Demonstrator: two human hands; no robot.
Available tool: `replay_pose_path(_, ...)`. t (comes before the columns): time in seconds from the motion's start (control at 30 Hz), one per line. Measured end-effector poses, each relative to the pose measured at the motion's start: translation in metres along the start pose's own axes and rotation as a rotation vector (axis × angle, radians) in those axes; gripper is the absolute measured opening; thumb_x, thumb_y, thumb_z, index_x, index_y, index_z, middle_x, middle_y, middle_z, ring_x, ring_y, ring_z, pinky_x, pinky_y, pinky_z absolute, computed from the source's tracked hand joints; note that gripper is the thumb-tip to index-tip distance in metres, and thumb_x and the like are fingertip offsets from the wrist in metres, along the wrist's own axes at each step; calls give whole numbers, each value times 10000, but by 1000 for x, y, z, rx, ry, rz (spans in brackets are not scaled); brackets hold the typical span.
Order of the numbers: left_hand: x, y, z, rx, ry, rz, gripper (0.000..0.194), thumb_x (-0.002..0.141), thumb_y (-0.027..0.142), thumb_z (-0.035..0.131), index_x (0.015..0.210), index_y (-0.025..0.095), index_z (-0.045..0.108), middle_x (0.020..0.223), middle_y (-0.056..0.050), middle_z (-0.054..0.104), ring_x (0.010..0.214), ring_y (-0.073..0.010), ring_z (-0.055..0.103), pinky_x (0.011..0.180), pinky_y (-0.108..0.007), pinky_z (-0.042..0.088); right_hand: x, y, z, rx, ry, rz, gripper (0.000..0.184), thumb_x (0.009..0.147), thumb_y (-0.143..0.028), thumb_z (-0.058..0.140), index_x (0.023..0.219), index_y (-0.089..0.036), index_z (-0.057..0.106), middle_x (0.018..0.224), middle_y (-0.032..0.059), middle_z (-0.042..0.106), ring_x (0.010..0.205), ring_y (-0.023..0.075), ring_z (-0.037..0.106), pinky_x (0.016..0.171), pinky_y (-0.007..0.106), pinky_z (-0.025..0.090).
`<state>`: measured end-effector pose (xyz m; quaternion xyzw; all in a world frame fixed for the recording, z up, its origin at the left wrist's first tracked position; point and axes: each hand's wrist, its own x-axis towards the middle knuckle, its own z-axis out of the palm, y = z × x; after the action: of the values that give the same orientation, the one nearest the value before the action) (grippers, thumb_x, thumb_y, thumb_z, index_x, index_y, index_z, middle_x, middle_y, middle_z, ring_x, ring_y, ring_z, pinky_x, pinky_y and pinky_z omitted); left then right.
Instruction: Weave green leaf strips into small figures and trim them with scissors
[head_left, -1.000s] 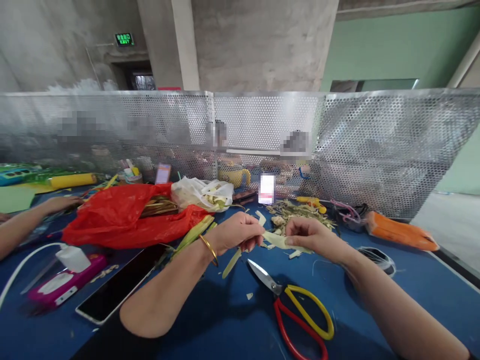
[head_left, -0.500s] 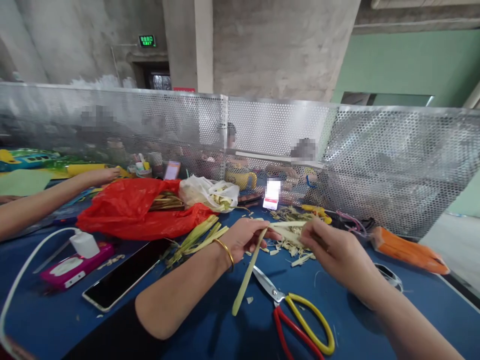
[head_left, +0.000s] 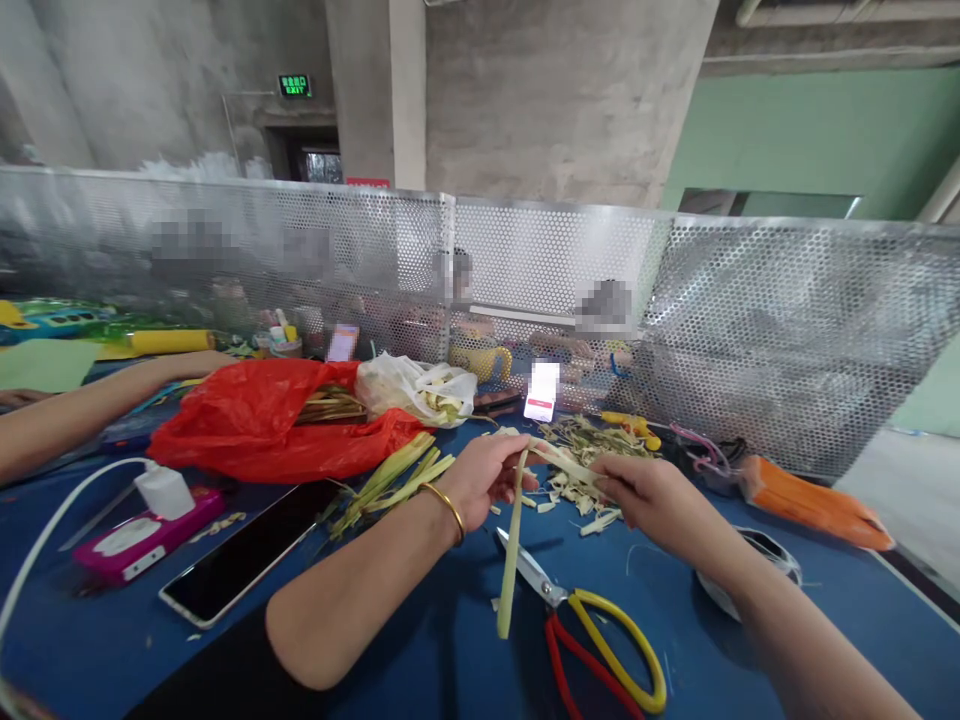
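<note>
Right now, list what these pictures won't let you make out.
All in the head view:
- Whether the hanging strip joins the strip between the hands: hidden by the left hand.
- End of the scissors' red handle: cut off by the bottom edge.
- Contents deep in the red bag: covered by its folds.
- Writing on the lit phone: too small, blurred.

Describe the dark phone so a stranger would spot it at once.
Find the blue table, then the red bag on it. The dark phone lies in front of the bag, between the magenta power strip and the bangled left forearm. Unlike the lit phone farther back, its screen is black.
</note>
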<state>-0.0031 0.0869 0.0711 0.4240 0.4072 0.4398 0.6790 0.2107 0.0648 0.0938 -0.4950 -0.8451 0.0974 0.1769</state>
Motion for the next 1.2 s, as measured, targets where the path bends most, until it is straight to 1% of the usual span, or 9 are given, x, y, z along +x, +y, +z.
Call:
replay_pose_path(0.23, -3, -1, 2, 291, -32, 141, 279, 868, 325, 489, 830, 113, 666, 782, -71, 707, 387, -69, 556, 323, -166, 269, 2, 10, 2, -91, -34, -14, 208, 887, -229, 424, 832, -229, 625, 722, 22, 647, 633, 152, 556, 573, 244, 345)
replay_pose_path(0.4, -4, -3, 2, 365, -42, 235, 285, 867, 338, 500, 805, 117, 668, 688, -47, 693, 363, -57, 511, 340, -166, 270, 4, 10, 5, -60, -97, -17, 215, 863, -174, 416, 781, -221, 610, 658, -2, 629, 535, 118, 529, 530, 227, 326)
replay_pose_path(0.5, -4, -5, 3, 184, -124, 140, 270, 860, 346, 532, 871, 123, 684, 749, -54, 702, 395, -39, 496, 338, -158, 234, 4, 6, 9, -37, -143, -29, 215, 852, -169, 431, 702, -206, 581, 594, -13, 599, 473, 99, 504, 496, 215, 307)
replay_pose_path(0.67, -2, -9, 4, -141, -181, -177, 172, 833, 298, 606, 873, 147, 677, 809, -33, 701, 410, -12, 453, 342, -141, 220, 6, 1, 26, -87, -225, -34, 237, 828, -126, 439, 619, -185, 534, 552, -9, 588, 456, 90, 500, 491, 219, 278)
replay_pose_path(0.77, 0, -11, 4, -191, -166, -234, 164, 838, 294, 604, 847, 143, 667, 806, -34, 706, 422, -18, 473, 338, -138, 219, 8, 4, 26, -175, -206, -39, 177, 797, -143, 506, 644, -184, 584, 622, 25, 634, 561, 130, 541, 520, 237, 282)
replay_pose_path(0.9, -1, -10, 3, -74, -143, -113, 195, 836, 304, 591, 814, 124, 663, 791, -60, 716, 419, -33, 497, 333, -155, 216, 4, 9, 9, -5, -181, -33, 136, 834, -293, 559, 780, -201, 645, 697, 25, 666, 614, 145, 565, 543, 240, 341)
replay_pose_path(1.0, -4, -10, 6, 33, -140, -58, 211, 817, 317, 596, 796, 117, 658, 800, -85, 722, 431, -50, 538, 334, -163, 200, 2, 9, -4, 82, 48, 5, 288, 897, -381, 477, 722, -199, 614, 593, 10, 604, 560, 138, 526, 534, 253, 365)
replay_pose_path(1.1, -6, -12, 9, 76, -172, -71, 232, 803, 350, 605, 795, 122, 648, 831, -94, 728, 439, -60, 556, 336, -168, 200, 3, 6, -3, 120, 186, -102, 192, 861, -319, 545, 1003, -219, 627, 907, 60, 674, 816, 191, 593, 716, 312, 449)
replay_pose_path(1.2, -6, -15, 10, 89, -208, -80, 245, 806, 359, 599, 825, 121, 656, 833, -96, 730, 438, -59, 550, 332, -170, 185, 7, 3, 8, 207, 33, -241, 251, 865, -258, 539, 1104, -238, 613, 1099, 74, 646, 1016, 218, 570, 871, 364, 435)
